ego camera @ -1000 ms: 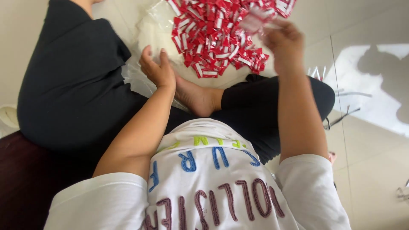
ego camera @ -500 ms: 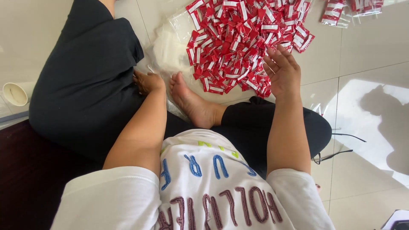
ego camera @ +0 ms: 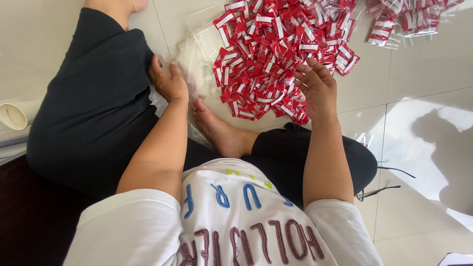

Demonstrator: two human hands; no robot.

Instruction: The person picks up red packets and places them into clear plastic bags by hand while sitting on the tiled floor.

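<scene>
A heap of small red-and-white wrapped sachets (ego camera: 276,54) lies on the tiled floor in front of me. My right hand (ego camera: 318,88) hovers at the heap's near right edge, fingers spread, touching or just above the sachets, with nothing clearly gripped. My left hand (ego camera: 168,81) is beside my left thigh, on a pile of clear plastic bags (ego camera: 197,61) left of the heap; its fingers are blurred and whether they grip a bag is unclear. My bare foot (ego camera: 219,130) rests just below the heap.
Filled clear packets of sachets (ego camera: 404,19) lie at the top right. A white paper cup (ego camera: 14,116) lies on its side at the far left. A thin black cable (ego camera: 389,187) runs on the floor by my right knee.
My right hand came down from holding a packet high at the right onto the heap's edge. My left hand shifted up the clear bags. The view tilted down toward the floor.
</scene>
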